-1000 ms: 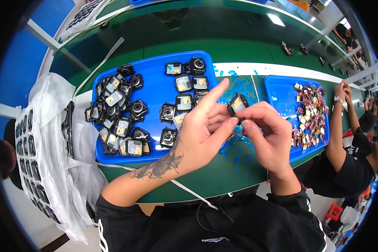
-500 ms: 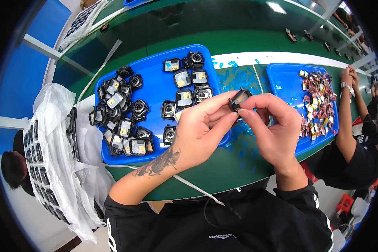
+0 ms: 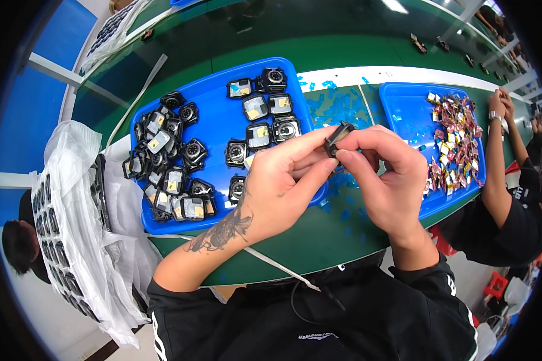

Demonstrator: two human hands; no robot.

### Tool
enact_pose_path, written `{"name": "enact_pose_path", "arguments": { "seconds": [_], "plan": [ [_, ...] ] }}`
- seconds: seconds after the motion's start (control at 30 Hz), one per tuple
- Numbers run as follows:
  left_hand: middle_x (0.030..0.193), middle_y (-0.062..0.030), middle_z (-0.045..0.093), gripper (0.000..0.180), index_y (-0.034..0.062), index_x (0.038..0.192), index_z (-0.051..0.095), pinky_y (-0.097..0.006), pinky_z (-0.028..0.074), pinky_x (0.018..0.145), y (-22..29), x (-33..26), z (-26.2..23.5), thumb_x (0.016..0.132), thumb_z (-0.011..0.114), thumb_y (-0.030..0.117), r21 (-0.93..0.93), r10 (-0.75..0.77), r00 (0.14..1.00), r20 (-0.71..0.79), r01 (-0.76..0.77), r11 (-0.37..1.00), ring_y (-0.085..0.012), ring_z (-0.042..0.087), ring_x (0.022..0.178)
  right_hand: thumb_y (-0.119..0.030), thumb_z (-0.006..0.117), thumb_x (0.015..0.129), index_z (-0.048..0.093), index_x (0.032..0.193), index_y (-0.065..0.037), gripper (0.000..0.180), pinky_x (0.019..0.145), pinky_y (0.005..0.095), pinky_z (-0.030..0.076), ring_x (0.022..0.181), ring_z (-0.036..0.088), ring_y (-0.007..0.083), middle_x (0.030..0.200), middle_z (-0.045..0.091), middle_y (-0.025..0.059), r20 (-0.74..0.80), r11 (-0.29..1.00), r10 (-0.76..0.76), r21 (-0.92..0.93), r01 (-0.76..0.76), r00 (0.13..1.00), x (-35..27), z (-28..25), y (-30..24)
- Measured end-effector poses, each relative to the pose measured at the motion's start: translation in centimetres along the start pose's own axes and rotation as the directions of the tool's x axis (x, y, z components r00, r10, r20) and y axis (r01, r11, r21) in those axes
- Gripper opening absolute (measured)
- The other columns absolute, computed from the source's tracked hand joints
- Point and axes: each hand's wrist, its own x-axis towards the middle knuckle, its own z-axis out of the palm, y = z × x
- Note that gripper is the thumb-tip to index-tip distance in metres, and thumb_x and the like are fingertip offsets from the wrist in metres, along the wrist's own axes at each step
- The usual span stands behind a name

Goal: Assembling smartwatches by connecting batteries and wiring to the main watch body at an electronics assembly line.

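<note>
A small black watch case (image 3: pixel 338 141) is held up between my two hands, above the green bench by the right edge of a blue tray (image 3: pixel 201 99). My left hand (image 3: pixel 283 183) grips it by its left side, thumb in front. Fingertips of my right hand (image 3: pixel 388 180) pinch its lower right edge. The case is tilted, so its inside is mostly hidden. In the tray, black watch cases lie heaped in a pile (image 3: pixel 171 162) on the left. Several more watch cases (image 3: pixel 259 136) are spread in loose rows on the right, partly covered by my left hand.
Right of my hands, a second blue tray (image 3: pixel 396 111) holds a heap of small pink-brown and white parts (image 3: pixel 454 135). Blue film scraps (image 3: pixel 331 111) litter the bench. White-wrapped stacked trays (image 3: pixel 57 222) stand at left. Another person's arms (image 3: pixel 495 144) reach in at right.
The watch case has turned in my fingers and now shows more of its narrow edge. Both hands keep their hold; the whole view has shifted slightly.
</note>
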Motion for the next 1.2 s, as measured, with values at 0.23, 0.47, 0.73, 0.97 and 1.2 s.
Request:
{"name": "enact_pose_path", "arguments": {
  "seconds": [0.23,0.47,0.73,0.97,1.2],
  "plan": [
    [0.123,-0.0165,0.063,0.041,-0.0068,0.134,0.049,-0.032,0.050,0.099,0.1,0.0,0.3,0.093,0.055,-0.005,0.016,0.038,0.999,-0.012,-0.038,0.999,-0.0205,0.063,0.112,0.001,0.072,0.079,0.069,0.090,-0.004,0.012,0.049,0.0240,0.036,0.055,0.047,0.0087,0.072,0.061,0.0028,0.016,0.998,0.044,0.042,-0.045,0.999,-0.1,-0.1,0.1],
    [0.119,-0.0157,0.065,0.041,-0.0069,0.134,0.049,-0.032,0.051,0.096,-0.1,-0.1,0.4,0.094,0.053,-0.005,0.123,0.020,1.000,0.003,-0.020,0.992,-0.0196,0.064,0.110,0.002,0.072,0.078,0.068,0.085,-0.003,0.009,0.049,0.0231,0.035,0.055,0.046,0.0071,0.071,0.060,0.0017,0.030,1.000,0.014,0.000,-0.014,0.999,0.1,-0.2,0.1],
    [0.119,-0.0152,0.063,0.040,-0.0102,0.135,0.047,-0.030,0.051,0.095,0.0,-0.3,0.7,0.095,0.051,-0.006,-0.027,-0.020,0.999,0.025,0.020,0.999,-0.0173,0.062,0.107,0.002,0.078,0.070,0.042,0.075,-0.006,0.037,0.047,0.0247,0.027,0.054,0.030,0.0073,0.067,0.038,0.0001,-0.052,0.996,-0.055,-0.079,0.051,0.997,0.2,-0.5,0.0],
    [0.120,-0.0156,0.064,0.041,-0.0099,0.134,0.047,-0.032,0.055,0.093,0.8,-0.1,1.1,0.095,0.054,-0.004,-0.261,0.006,0.996,-0.091,-0.029,0.965,-0.0188,0.063,0.109,-0.003,0.073,0.080,0.056,0.097,-0.004,0.025,0.061,0.0180,0.040,0.069,0.050,0.0042,0.080,0.052,-0.0031,0.109,0.882,0.159,0.431,-0.191,0.981,0.3,-2.2,0.9],
    [0.116,-0.0170,0.064,0.036,-0.0055,0.130,0.052,-0.030,0.056,0.087,1.0,0.3,0.9,0.095,0.052,-0.004,-0.322,-0.050,0.989,-0.142,0.002,0.947,-0.0187,0.066,0.103,0.003,0.071,0.083,0.062,0.096,0.002,0.016,0.073,0.0229,0.054,0.086,0.063,0.0091,0.092,0.065,0.0051,0.117,0.914,0.193,0.340,-0.222,0.974,-1.6,-2.1,0.0]
  ]
}}
